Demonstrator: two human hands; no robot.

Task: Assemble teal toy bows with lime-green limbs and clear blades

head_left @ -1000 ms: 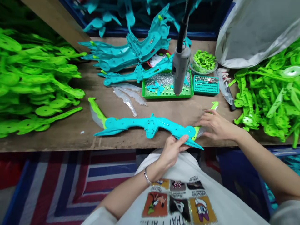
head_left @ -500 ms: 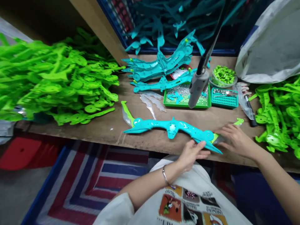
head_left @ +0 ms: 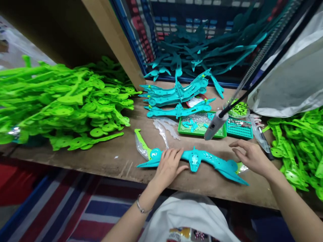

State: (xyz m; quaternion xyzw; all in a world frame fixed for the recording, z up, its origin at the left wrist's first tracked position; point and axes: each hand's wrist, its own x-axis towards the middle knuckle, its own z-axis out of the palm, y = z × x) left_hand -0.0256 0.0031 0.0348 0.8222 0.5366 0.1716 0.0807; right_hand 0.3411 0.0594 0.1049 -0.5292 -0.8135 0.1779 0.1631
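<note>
A turquoise plastic bow-shaped part (head_left: pixel 209 159) lies across the table's front, its middle hub upward. A green arm (head_left: pixel 143 143) with a clear plastic piece sticks out at its left end. Another green piece at the right end is partly hidden by my right hand. My left hand (head_left: pixel 169 167) rests over the left limb, fingers laid flat and thumb apart. My right hand (head_left: pixel 248 157) hovers off the right end with its fingers apart, holding nothing. A hanging electric screwdriver (head_left: pixel 215 126) is to its upper left.
Green parts are heaped at left (head_left: pixel 75 104) and right (head_left: pixel 300 151). Turquoise assemblies (head_left: pixel 176 95) lie behind. Near the screwdriver stand a green screw tray (head_left: pixel 184 129), a teal tray (head_left: pixel 239 132) and a bowl of small green pieces (head_left: pixel 239 109). Clear plastic pieces (head_left: pixel 161 132) lie left of the tray.
My left hand has moved left from the bow-shaped part's right end to its left limb. My right hand has come off the right end's green piece. The view has shifted.
</note>
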